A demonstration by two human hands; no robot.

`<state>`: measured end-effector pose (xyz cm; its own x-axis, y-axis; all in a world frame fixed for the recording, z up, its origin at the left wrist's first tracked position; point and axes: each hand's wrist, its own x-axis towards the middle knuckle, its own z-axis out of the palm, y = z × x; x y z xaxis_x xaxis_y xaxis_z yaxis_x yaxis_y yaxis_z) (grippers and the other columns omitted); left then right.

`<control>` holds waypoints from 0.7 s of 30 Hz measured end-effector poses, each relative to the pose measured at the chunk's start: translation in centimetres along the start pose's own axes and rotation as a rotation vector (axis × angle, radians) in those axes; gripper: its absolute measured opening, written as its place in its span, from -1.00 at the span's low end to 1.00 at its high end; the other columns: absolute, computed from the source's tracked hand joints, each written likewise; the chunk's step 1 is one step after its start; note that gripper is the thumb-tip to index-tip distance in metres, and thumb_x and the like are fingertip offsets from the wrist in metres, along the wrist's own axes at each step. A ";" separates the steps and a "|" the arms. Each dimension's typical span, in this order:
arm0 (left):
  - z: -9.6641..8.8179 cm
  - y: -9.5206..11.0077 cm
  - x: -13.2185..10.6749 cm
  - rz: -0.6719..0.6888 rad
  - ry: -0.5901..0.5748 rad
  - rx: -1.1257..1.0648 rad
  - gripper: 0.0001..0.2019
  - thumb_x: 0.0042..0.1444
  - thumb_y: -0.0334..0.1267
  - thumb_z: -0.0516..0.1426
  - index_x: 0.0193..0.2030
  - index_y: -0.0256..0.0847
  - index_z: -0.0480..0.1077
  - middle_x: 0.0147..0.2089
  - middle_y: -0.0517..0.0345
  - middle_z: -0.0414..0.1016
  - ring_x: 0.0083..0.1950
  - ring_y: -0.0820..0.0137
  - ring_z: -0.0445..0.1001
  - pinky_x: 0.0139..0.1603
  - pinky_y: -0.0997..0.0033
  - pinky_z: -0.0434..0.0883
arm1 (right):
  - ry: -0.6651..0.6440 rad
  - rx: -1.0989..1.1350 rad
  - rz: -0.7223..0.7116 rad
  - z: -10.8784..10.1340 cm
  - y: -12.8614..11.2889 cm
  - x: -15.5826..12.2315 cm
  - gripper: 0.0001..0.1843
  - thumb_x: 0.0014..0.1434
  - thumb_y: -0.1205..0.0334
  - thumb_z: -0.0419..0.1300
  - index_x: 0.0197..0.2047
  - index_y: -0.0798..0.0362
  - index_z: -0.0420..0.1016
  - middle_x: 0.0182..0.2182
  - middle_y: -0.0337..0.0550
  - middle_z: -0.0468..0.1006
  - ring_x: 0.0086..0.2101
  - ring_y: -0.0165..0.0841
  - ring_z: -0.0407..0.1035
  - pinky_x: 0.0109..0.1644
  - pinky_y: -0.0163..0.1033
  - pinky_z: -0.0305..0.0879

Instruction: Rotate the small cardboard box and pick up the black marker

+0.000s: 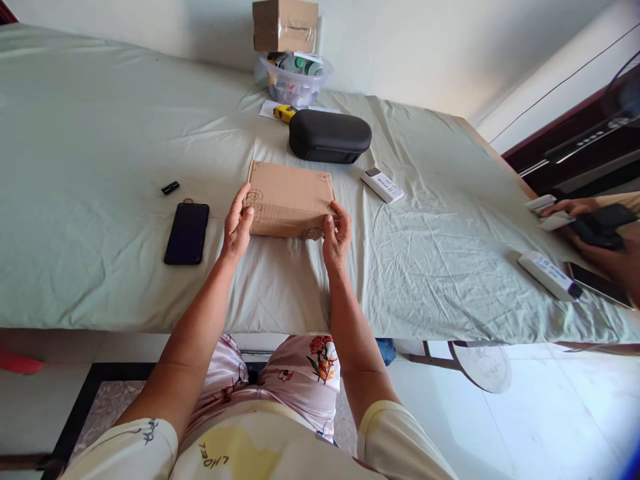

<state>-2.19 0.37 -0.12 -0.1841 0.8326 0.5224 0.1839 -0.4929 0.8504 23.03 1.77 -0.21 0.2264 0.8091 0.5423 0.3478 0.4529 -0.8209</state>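
Observation:
A brown cardboard box [290, 193] with round ink scribbles on its corners is in front of me on the cloth. My left hand [237, 225] grips its left side, thumb near the top front edge. On the opposite side my right hand [338, 230] holds the front right corner between thumb and fingers. The box looks closed; whether it rests fully on the cloth I cannot tell. Just behind it lies a black hard case [330, 135]. A dark phone [187, 233] lies to the left of my left hand.
A small black cylinder [171, 188] and a white labelled box [383, 185] lie on the cloth-covered table [100, 147]. Behind are a yellow tape measure [285, 113], a plastic tub [295, 87] and another carton [285, 25]. At right, another person's hands hold a black object [603, 227].

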 end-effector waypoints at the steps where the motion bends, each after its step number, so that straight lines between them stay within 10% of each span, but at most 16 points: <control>1: 0.0 0.0 0.0 0.000 -0.001 -0.001 -0.22 0.32 0.41 0.05 0.48 -0.05 0.29 0.57 -0.09 0.31 0.62 0.06 0.23 0.65 0.06 0.14 | 0.007 -0.006 -0.001 0.0 0.1 0.0 -0.47 0.41 -0.25 0.13 0.23 -0.12 0.56 0.04 -0.05 0.56 -0.10 -0.29 0.44 0.01 -0.09 0.47; 21: 0.6 -1.1 -0.1 0.020 0.136 0.117 -0.35 0.39 0.36 -0.03 0.23 -0.12 0.49 0.28 -0.08 0.60 0.37 0.12 0.53 0.50 0.07 0.37 | -0.015 -0.017 0.009 0.1 0.6 -0.2 -0.42 0.46 -0.26 0.04 0.25 -0.06 0.56 0.07 -0.01 0.58 -0.04 -0.26 0.51 0.10 -0.04 0.49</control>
<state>-1.81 0.97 -1.18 -0.3071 0.7772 0.5493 0.2985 -0.4694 0.8310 23.09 1.95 -0.81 0.2155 0.8186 0.5324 0.3615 0.4396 -0.8223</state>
